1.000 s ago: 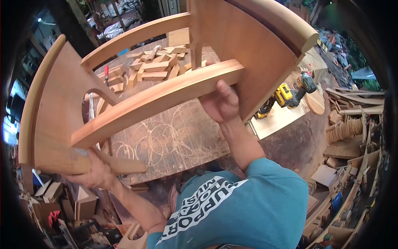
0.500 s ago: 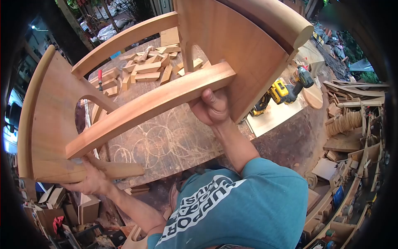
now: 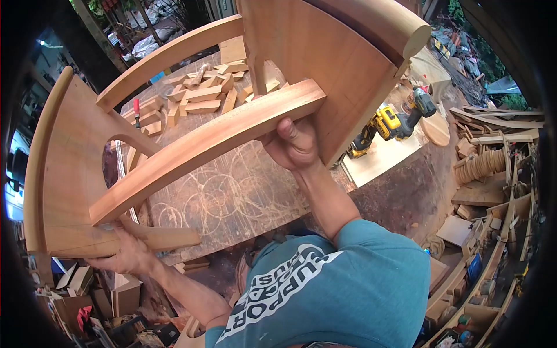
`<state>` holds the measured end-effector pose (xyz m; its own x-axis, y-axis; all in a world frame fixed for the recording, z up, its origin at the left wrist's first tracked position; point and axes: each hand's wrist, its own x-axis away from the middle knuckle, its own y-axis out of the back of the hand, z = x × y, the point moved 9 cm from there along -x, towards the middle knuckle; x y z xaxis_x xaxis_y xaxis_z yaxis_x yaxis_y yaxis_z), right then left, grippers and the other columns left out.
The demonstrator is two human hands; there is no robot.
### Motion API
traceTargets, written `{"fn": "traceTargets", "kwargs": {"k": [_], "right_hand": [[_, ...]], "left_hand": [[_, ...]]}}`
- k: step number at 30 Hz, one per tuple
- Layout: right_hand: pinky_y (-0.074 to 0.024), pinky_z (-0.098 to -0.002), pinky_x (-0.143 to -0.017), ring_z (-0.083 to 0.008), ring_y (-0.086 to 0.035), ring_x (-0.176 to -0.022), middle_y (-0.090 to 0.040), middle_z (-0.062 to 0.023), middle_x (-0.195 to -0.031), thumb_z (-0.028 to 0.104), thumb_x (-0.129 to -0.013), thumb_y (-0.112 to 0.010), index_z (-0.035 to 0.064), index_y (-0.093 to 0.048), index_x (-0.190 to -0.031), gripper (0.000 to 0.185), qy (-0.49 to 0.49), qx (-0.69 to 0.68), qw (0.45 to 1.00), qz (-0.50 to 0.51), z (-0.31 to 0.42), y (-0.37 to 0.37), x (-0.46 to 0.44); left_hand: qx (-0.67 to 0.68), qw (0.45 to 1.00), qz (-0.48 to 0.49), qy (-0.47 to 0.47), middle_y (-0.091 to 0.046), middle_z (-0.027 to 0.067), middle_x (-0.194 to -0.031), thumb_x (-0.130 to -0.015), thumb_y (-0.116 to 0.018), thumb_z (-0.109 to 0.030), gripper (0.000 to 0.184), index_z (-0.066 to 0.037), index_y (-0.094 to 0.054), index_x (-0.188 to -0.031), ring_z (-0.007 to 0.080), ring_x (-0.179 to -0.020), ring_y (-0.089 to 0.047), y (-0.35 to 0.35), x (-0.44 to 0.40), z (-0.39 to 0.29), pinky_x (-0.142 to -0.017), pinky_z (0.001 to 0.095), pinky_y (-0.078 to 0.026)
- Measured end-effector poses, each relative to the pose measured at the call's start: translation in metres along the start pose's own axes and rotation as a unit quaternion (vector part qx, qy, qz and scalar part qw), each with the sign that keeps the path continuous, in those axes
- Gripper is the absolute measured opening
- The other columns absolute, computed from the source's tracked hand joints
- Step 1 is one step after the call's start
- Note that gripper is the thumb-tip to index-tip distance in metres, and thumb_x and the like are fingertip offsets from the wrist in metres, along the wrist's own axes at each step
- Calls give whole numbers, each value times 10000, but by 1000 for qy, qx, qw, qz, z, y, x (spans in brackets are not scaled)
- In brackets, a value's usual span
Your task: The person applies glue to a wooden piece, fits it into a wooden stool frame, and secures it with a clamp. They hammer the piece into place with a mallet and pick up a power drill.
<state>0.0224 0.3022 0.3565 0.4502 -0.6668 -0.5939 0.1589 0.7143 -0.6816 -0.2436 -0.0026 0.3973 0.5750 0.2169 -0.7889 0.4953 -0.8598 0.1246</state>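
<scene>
A large wooden furniture frame (image 3: 209, 152) is held up over the workbench (image 3: 232, 203), tilted in front of me. It has broad side panels joined by two curved rails. My right hand (image 3: 293, 145) grips the near rail from below close to the right panel, thumb up against its side and fingers partly hidden behind it. Lower left, my left hand (image 3: 130, 254) is closed around the frame's bottom leg piece, near where the rail meets the left panel. Some of its fingers are hidden under the wood.
Several cut wood blocks (image 3: 203, 94) are heaped on the bench beyond the frame, with a red-handled tool (image 3: 137, 110) beside them. Yellow-and-black cordless drills (image 3: 386, 123) lie at the right near a pale board (image 3: 380, 162). Wooden shelving with a rope coil (image 3: 480, 166) lines the right side.
The whole view shifts slightly, with frame and bench sliding a little left and up on the right side. Both hands keep the same hold on the frame.
</scene>
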Motion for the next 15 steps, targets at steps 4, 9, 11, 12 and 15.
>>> {"fn": "traceTargets", "kwargs": {"k": [4, 9, 11, 12, 15], "right_hand": [[-448, -454, -1064, -249, -509, -1284, -546, -110, -1362, 212, -902, -694, 113, -395, -1407, 596, -5, -7, 1000, 15, 0, -1, 1], [-445, -458, -1075, -247, -497, -1299, -528, -99, -1378, 194, -909, -684, 184, -294, -1483, 695, -2, -17, 1000, 8, 0, -7, 1], [-438, -464, -1083, -247, -491, -1305, -519, -93, -1386, 188, -913, -678, 213, -262, -1499, 719, -3, -17, 1000, 15, 1, -7, 0], [-434, -467, -1087, -246, -488, -1308, -514, -90, -1390, 184, -915, -675, 228, -246, -1507, 732, -4, -18, 1000, 17, 0, -5, 0], [-432, -478, -1088, -253, -484, -1312, -509, -89, -1390, 181, -919, -669, 233, -260, -1501, 713, -18, -21, 999, 16, -4, 0, 2]], "left_hand": [[53, 998, -11, -14, -549, 151, -1311, -676, -916, -190, 900, -44, -377, -1382, 285, -1169, -573, 1, -2, -2, -995, 414, -496], [26, 1000, -5, 13, -553, 147, -1306, -673, -918, -243, 910, -59, -380, -1383, 302, -1159, -581, 2, -2, -1, -975, 427, -506], [30, 999, 2, 44, -554, 146, -1304, -672, -918, -237, 908, -69, -380, -1384, 304, -1148, -586, 4, 0, -5, -965, 428, -517], [32, 998, 7, 59, -555, 145, -1303, -672, -918, -234, 907, -75, -380, -1385, 305, -1142, -589, 3, 1, -5, -960, 428, -523], [58, 998, -4, 30, -560, 148, -1303, -659, -925, -250, 922, -86, -383, -1387, 310, -1126, -598, 0, 0, 2, -961, 431, -532]]}}
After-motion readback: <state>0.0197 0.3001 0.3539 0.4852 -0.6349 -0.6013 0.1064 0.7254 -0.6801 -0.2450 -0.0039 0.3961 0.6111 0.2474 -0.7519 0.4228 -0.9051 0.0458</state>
